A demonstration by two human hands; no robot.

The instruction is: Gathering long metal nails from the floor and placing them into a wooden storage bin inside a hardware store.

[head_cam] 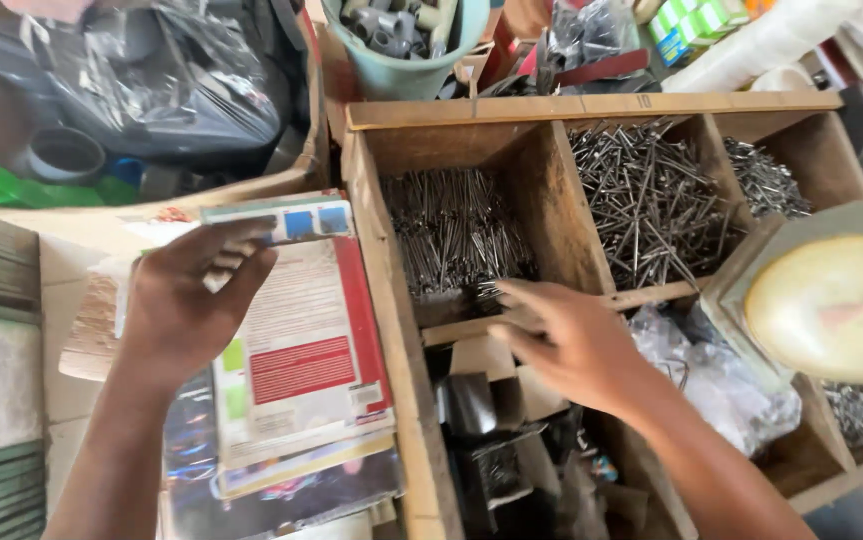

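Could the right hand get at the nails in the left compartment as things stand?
Probably yes. The right hand lies at that compartment's front edge, fingertips by the nails, which lie uncovered in the open wooden tray. Nothing sits between them.

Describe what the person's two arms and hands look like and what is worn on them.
Both arms are bare up to the frame edge: no sleeves show. The left hand and right hand wear no gloves, and no rings, watch or bracelet are visible. The fingers are uncovered. The right hand is motion-blurred, so fine details there cannot be told.
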